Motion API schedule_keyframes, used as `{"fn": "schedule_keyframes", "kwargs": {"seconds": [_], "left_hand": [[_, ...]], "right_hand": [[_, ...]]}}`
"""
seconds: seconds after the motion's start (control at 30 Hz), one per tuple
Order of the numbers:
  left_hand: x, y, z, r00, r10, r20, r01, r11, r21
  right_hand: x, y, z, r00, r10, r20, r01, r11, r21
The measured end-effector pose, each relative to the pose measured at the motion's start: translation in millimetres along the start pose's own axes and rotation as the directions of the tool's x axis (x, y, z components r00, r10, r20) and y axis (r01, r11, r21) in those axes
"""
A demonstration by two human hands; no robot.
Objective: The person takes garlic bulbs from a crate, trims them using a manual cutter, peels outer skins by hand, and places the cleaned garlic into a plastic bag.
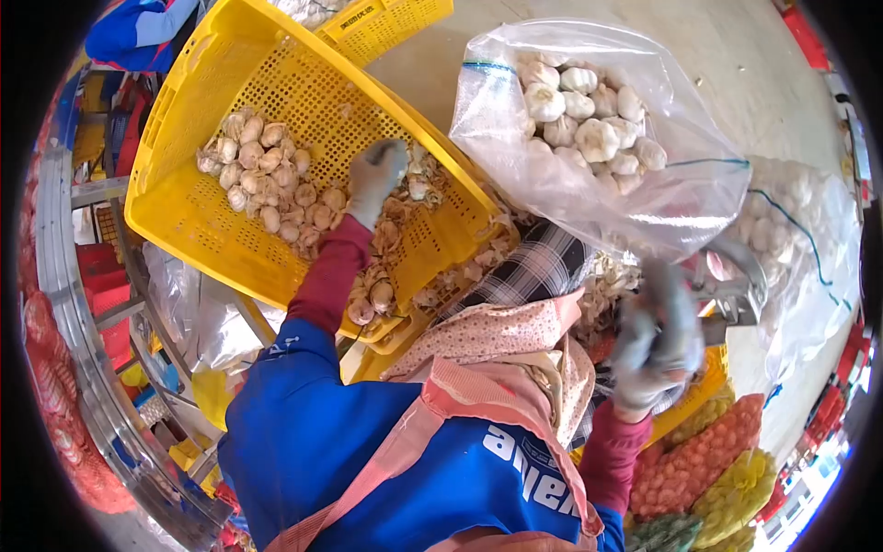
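My left hand [377, 182], in a grey-white glove, is inside the yellow crate [198, 101], over the garlic bulbs [267, 175]. Its fingers look curled, and what they hold, if anything, is hidden. My right hand [658, 336], also gloved, is blurred at the right of my lap, just below the clear plastic bag [681, 202]. White garlic bulbs [596, 140] fill the middle of that bag. Loose skins and small bulbs [382, 294] lie along the crate's near side.
A metal tool or frame [736, 299] stands beside my right hand. Another bag of garlic [777, 216] is at the right. Red and yellow net sacks [699, 465] lie at the lower right. A metal rack [69, 276] runs down the left. Another person's blue sleeve [166, 26] shows at the upper left.
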State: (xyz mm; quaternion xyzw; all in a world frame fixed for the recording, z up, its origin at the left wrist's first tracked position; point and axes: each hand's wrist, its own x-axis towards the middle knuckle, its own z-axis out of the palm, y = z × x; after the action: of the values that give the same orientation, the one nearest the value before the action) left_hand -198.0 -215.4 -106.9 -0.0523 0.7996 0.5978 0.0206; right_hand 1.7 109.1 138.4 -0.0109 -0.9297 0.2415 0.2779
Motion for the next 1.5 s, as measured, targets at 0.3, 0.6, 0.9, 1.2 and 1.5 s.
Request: {"fn": "schedule_keyframes", "kwargs": {"seconds": [0.3,0.6,0.9,1.2,1.5], "left_hand": [[-26.2,-105.5,46.7,0.883,-0.446,0.148,0.184,0.617,0.765],[-74.2,-2.6,-9.0,0.670,-0.535,0.514,0.740,0.539,-0.403],[-178.2,135.4,97.1,0.287,-0.003,0.958,0.837,0.488,-0.249],[-198.2,181.1,189.2,0.144,-0.054,0.988,0.732,0.677,-0.070],[-192.0,189.9,211.1,0.165,-0.006,0.986,0.760,0.638,-0.123]], "right_hand": [[-78.4,7.5,33.6,0.875,0.383,0.295,-0.446,0.875,0.187],[-107.3,1.5,-20.3,0.855,0.360,-0.373,-0.410,0.910,-0.059],[-152.6,69.0,-57.6,0.564,0.781,0.269,-0.815,0.475,0.332],[-122.8,12.1,-125.4,0.503,0.810,0.302,-0.832,0.358,0.425],[-189.5,108.2,-10.8,0.814,0.574,-0.089,-0.567,0.819,0.093]]}}
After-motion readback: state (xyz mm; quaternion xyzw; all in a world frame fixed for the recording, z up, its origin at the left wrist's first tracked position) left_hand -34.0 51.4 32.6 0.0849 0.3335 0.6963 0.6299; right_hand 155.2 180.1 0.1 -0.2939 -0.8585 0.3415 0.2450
